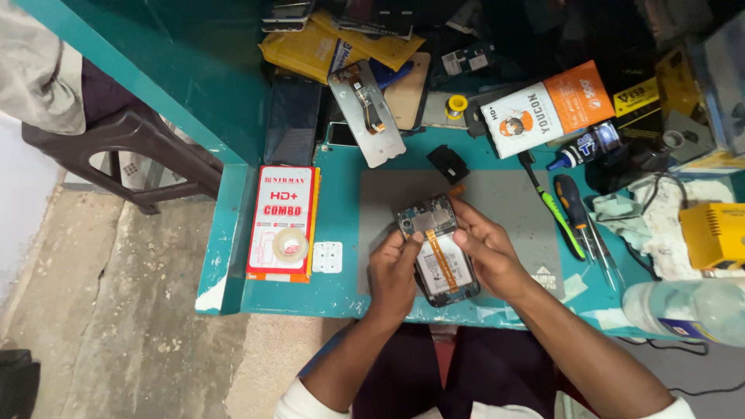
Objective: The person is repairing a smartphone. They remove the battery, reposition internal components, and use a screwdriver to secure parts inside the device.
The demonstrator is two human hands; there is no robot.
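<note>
From my feed, far left I see a dark plastic chair (128, 151) on the concrete floor (116, 310), beside the teal workbench (341, 283). On the bench's left end lies a flat red and white package (281, 219) with a roll of clear tape (290, 244) resting on its near part, and a small white square piece (327, 257) sits just to the right of it.

Next comes my left hand (392, 271), fingers curled around the left edge of the opened phone (436, 248), thumb pressing on its inside. The phone lies back-off over the near part of the grey mat (512, 202), tilted a little, with an orange flex strip running down its white battery. My right hand (485, 252) grips the phone's right side, fingertips pinching at the top edge near the circuit board. Both hands are closed on the phone, close together.

Farther away, above the mat, a detached silver panel (366, 112) leans among yellow envelopes (341, 46), and a small black part (448, 164) sits at the mat's far edge.

To the right of the mat lie a green-handled tool (563, 225) and a dark screwdriver (573, 200), with tweezers (605, 256) alongside. Beyond them are an orange and white package (547, 109) and a glue tube (583, 147). At the far right I see a white cloth (660, 225), a yellow box (714, 233) and a clear plastic bottle (683, 309) lying on its side.
</note>
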